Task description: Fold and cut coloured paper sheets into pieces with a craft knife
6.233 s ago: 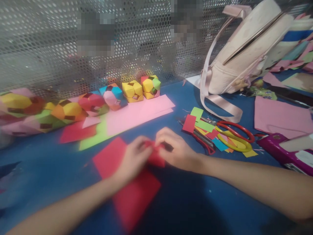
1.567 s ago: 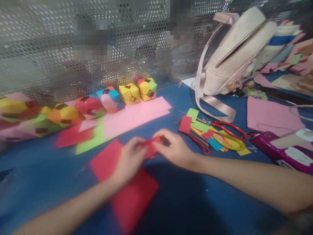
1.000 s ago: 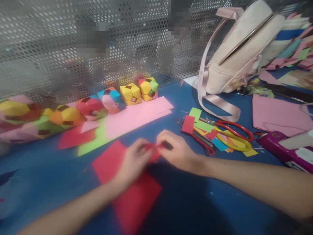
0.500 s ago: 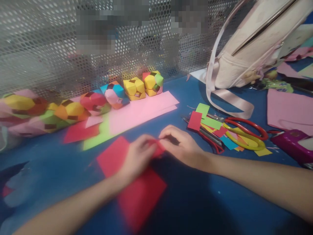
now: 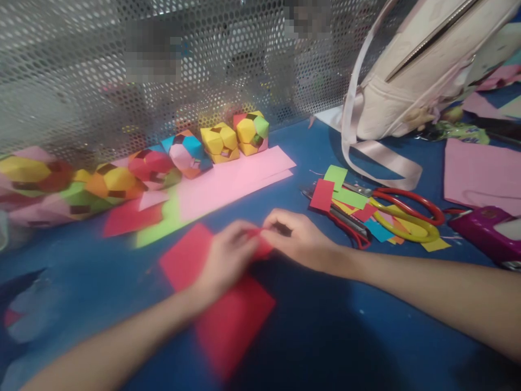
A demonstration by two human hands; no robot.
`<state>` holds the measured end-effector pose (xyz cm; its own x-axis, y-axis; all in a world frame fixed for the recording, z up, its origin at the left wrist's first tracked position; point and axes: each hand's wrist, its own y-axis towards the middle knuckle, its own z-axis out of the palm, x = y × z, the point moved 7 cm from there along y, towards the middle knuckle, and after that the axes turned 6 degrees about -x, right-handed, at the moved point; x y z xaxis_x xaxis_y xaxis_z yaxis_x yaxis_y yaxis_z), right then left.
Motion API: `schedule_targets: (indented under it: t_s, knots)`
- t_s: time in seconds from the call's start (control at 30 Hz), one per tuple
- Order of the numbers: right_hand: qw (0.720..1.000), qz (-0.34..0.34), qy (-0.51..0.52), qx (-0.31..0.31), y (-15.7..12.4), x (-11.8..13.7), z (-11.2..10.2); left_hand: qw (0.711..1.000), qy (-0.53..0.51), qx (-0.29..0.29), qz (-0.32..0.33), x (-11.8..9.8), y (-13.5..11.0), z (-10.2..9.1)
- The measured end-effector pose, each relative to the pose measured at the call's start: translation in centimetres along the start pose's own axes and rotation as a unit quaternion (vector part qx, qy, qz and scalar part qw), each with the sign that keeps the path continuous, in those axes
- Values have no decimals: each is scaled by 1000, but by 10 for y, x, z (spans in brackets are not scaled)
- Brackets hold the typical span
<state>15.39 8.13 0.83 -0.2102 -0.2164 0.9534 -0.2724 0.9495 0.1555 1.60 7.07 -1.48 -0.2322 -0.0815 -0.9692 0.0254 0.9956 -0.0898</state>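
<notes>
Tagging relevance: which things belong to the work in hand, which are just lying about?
In hand: left hand, right hand, both pinching the small folded red paper piece; flat red paper sheet under the left hand.
Lying about: red-and-yellow-handled scissors; pale pink backpack; row of multicoloured folded paper cubes; long pink paper strip; small coloured paper scraps.

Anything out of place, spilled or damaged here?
Nothing looks damaged. Loose paper scraps lie strewn over the scissors, right of the right hand. Both it and the left hand pinch a small red piece.
</notes>
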Motion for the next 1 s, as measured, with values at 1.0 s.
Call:
schedule_targets:
  t_s: [1.0]
  knots:
    - [999, -21, -5, -32, 0, 2, -4, 999, 32, -13, 27, -4, 0, -3]
